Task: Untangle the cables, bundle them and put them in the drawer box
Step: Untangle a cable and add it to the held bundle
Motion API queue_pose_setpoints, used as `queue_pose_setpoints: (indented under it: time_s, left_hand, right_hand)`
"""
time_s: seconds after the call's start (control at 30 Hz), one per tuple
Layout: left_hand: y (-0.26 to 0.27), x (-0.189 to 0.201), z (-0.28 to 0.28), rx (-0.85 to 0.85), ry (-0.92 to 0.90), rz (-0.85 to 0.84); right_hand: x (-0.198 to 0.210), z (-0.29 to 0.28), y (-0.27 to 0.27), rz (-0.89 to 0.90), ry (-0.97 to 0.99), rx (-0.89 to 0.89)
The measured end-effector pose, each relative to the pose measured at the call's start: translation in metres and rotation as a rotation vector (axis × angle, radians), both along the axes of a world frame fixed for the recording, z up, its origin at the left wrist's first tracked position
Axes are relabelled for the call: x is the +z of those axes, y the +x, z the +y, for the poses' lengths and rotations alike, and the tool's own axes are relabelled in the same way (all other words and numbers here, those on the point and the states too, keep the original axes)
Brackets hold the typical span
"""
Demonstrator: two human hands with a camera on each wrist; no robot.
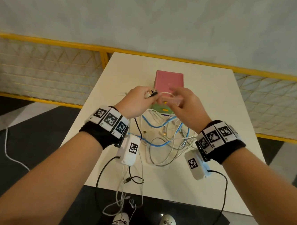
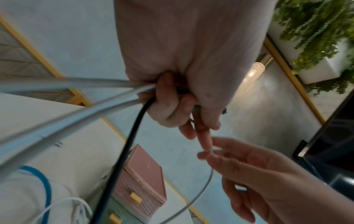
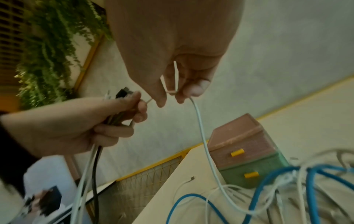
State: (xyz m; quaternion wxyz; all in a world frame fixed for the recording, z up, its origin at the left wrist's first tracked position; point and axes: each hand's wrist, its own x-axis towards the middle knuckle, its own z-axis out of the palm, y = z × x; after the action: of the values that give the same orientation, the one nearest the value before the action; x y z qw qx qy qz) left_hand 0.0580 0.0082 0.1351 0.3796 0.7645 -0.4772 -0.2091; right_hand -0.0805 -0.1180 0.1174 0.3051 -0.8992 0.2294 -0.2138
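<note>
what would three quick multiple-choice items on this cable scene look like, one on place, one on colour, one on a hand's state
1. Where is the drawer box?
A. on the table
B. on the floor
C. on a shelf

2. What colour are the drawer handles?
A. red
B. yellow
C. black

3. What is the left hand doing?
A. lying flat
B. gripping cable ends
C. pulling a drawer

Key: 1 A, it stands on the white table beyond the hands. 2 B, both knobs are yellow. 3 B, its fingers curl round several cable ends.

head: looks down from above at the table (image 1: 201, 181)
left wrist: close, along the fingers
right wrist: close, likewise
shared: drawer box (image 1: 169, 80) (image 2: 143, 171) (image 3: 239, 136)
</note>
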Motion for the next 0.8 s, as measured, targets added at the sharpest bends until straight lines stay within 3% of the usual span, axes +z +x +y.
queue_pose_setpoints:
  time_s: [0.1,0.17,0.3,0.37,0.47,0.6,0.7,0.8]
  left_hand:
    - [-0.01,0.007,-0.005,-0.068,-0.048,0.004]
    - [-0.016,0.013,-0.007,-0.003,-0.124,0.074]
    - [-0.007,0.011,-0.008,0.298,-0.337,0.29]
    - [-0.005,0.008,-0.01,0.341,-0.368,0.453]
    - [-0.015,0.008,-0.014,0.261,-0.332,0.566]
    - [-0.031,0.017,-0.022,0.073,-0.292,0.646]
    - [-0.038,0.025,-0.023,0.011,-0.318,0.574]
    - [-0.036,0.033,-0.023,0.062,-0.428,0.532]
  right_hand:
    - [0.01,0.005,0.002,-0.013,-0.193,0.122]
    - [0.014,0.006,0.001,0.051,-0.195,0.141]
    - [0.011,0.004,-0.006,0.036,0.109,0.015]
    - [0.012,0.01,-0.01,-0.059,0.307,-0.001]
    - [0.017,0.022,-0.014,-0.144,0.42,0.079]
    - [0.015,0.032,-0.015,-0.148,0.424,0.186]
    - [0.012,0.03,-0.016,-0.168,0.451,0.196]
    - [0.005,0.025,-0.02,-0.097,0.475,0.264]
